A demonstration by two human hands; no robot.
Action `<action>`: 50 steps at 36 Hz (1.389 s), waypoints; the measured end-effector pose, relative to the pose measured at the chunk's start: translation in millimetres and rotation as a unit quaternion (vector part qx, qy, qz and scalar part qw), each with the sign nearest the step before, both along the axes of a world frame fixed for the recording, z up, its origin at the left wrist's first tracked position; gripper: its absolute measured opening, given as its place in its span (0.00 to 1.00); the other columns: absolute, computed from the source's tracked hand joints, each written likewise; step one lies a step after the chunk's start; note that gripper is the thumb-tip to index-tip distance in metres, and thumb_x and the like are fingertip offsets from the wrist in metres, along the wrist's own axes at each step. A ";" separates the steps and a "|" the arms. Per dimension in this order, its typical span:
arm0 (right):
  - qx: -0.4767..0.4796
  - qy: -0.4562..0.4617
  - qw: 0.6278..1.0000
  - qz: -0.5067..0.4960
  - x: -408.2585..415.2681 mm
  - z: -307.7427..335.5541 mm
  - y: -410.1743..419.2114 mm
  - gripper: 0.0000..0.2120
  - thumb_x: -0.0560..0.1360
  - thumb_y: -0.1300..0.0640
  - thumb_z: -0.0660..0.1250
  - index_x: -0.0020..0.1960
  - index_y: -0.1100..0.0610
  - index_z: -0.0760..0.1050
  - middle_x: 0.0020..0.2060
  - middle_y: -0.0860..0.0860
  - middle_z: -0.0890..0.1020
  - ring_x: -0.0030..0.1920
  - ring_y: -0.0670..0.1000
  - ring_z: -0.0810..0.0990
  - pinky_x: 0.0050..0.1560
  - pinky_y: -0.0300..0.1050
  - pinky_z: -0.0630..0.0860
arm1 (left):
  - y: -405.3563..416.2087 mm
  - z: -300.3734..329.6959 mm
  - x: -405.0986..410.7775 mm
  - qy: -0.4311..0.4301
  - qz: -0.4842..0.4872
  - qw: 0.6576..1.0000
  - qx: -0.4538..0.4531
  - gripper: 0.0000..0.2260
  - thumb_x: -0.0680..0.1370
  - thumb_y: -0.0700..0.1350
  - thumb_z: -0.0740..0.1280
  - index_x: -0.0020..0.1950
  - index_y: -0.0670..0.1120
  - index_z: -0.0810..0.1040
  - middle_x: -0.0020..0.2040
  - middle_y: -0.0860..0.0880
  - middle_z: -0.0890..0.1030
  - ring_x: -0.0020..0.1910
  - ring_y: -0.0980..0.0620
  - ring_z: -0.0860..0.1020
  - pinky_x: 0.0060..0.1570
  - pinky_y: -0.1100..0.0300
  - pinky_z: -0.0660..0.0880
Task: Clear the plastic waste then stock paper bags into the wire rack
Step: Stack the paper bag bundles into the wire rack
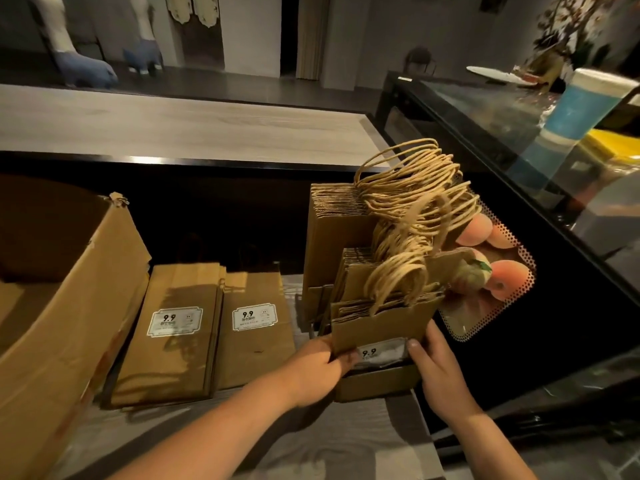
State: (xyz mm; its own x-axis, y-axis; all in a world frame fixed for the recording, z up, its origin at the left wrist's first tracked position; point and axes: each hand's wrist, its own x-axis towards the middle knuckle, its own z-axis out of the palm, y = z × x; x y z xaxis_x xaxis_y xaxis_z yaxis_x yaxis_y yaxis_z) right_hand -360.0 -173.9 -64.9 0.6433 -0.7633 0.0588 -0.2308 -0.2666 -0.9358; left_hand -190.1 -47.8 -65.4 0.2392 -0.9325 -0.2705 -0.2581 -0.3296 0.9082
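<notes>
"9.9" stands on white labels of two flat paper bags [169, 327] [254, 323] and the nearest racked bag [375, 336].

Counter [346, 445]: cardboard box [69, 306], 2 flat bag stacks [207, 327], bag rack [374, 289].
</notes>
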 end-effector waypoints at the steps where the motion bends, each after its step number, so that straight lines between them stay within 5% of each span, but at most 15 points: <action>1: 0.001 0.002 1.000 0.007 1.8 2.1 0.7 0.17 0.82 0.66 0.58 0.61 0.45 0.72 0.53 0.37 0.81 0.56 0.38 0.77 0.53 0.28 0.71 | -0.9 0.2 1.0 -0.005 -0.002 1.000 0.010 0.08 0.80 0.56 0.61 0.59 0.63 0.74 0.57 0.58 0.78 0.59 0.56 0.74 0.66 0.53 0.70; 9: 0.042 0.079 0.996 -0.005 -2.4 -5.7 -7.1 0.16 0.83 0.61 0.57 0.60 0.41 0.73 0.52 0.39 0.81 0.55 0.36 0.78 0.52 0.32 0.72 | -0.8 -4.9 1.0 -0.061 -0.028 0.997 0.040 0.11 0.80 0.60 0.58 0.57 0.60 0.76 0.55 0.56 0.80 0.55 0.56 0.77 0.60 0.56 0.74; 16: 0.037 0.128 0.991 -0.032 9.3 0.3 -10.7 0.18 0.81 0.63 0.57 0.63 0.45 0.71 0.53 0.39 0.77 0.53 0.37 0.74 0.52 0.35 0.69 | -13.0 -8.8 -4.4 -0.019 0.073 0.994 0.077 0.15 0.79 0.56 0.62 0.65 0.56 0.74 0.62 0.52 0.78 0.61 0.51 0.75 0.63 0.55 0.72; 20: 0.057 0.113 0.991 -0.044 7.3 -1.0 -7.9 0.17 0.80 0.63 0.57 0.61 0.45 0.75 0.55 0.43 0.80 0.56 0.41 0.77 0.56 0.38 0.72 | -12.5 -11.2 0.3 -0.021 0.112 0.992 0.049 0.07 0.78 0.50 0.67 0.55 0.57 0.78 0.56 0.55 0.81 0.58 0.53 0.77 0.62 0.55 0.73; 29: -0.001 0.105 0.992 -0.065 7.0 5.1 -1.0 0.17 0.80 0.65 0.57 0.53 0.43 0.75 0.50 0.45 0.80 0.52 0.43 0.78 0.51 0.40 0.73 | -7.7 -3.8 0.8 -0.118 0.074 0.987 0.081 0.12 0.81 0.55 0.57 0.57 0.53 0.77 0.53 0.51 0.81 0.53 0.50 0.78 0.55 0.53 0.76; 32: 0.018 0.137 0.988 -0.062 5.1 0.9 -1.5 0.16 0.79 0.63 0.59 0.58 0.43 0.70 0.52 0.43 0.77 0.55 0.47 0.76 0.54 0.43 0.70 | -4.4 -1.7 -0.9 -0.125 0.050 0.983 0.128 0.16 0.82 0.58 0.52 0.55 0.52 0.75 0.49 0.48 0.79 0.50 0.49 0.77 0.48 0.57 0.74; 35: 0.003 0.110 0.989 -0.095 2.7 -3.6 3.3 0.18 0.78 0.63 0.63 0.63 0.48 0.68 0.58 0.49 0.77 0.59 0.48 0.75 0.61 0.46 0.71 | -1.3 0.6 -2.7 -0.110 0.058 0.982 0.144 0.18 0.82 0.59 0.51 0.59 0.51 0.75 0.52 0.49 0.78 0.51 0.51 0.76 0.54 0.55 0.74; 39: -0.022 0.072 0.985 -0.154 3.3 -3.6 14.4 0.24 0.76 0.64 0.66 0.69 0.56 0.64 0.64 0.55 0.73 0.64 0.54 0.73 0.68 0.55 0.69 | 3.1 5.7 -6.0 -0.139 0.070 0.981 0.112 0.16 0.81 0.60 0.54 0.60 0.55 0.75 0.52 0.52 0.80 0.49 0.53 0.77 0.53 0.55 0.76; 45: -0.008 0.036 0.978 -0.207 5.5 3.4 26.9 0.26 0.77 0.62 0.67 0.72 0.56 0.62 0.66 0.54 0.72 0.66 0.53 0.71 0.64 0.51 0.71 | 14.8 16.6 -11.8 -0.155 0.114 0.981 -0.023 0.07 0.78 0.56 0.63 0.52 0.55 0.72 0.47 0.54 0.79 0.45 0.58 0.77 0.49 0.54 0.78; 48: -0.019 0.031 0.963 -0.265 8.1 4.1 36.4 0.27 0.74 0.62 0.71 0.69 0.55 0.63 0.65 0.55 0.70 0.65 0.54 0.72 0.64 0.55 0.73 | 18.4 19.3 -11.4 -0.157 0.136 0.977 -0.044 0.07 0.78 0.55 0.65 0.53 0.61 0.69 0.46 0.57 0.77 0.45 0.60 0.76 0.47 0.59 0.77; 50: -0.029 0.009 0.945 -0.326 10.3 4.8 43.8 0.24 0.71 0.64 0.73 0.62 0.57 0.66 0.60 0.58 0.71 0.58 0.56 0.75 0.57 0.48 0.75 | 21.7 18.5 -9.6 -0.152 0.135 0.978 -0.046 0.10 0.77 0.55 0.66 0.56 0.63 0.68 0.46 0.57 0.76 0.45 0.60 0.76 0.41 0.65 0.74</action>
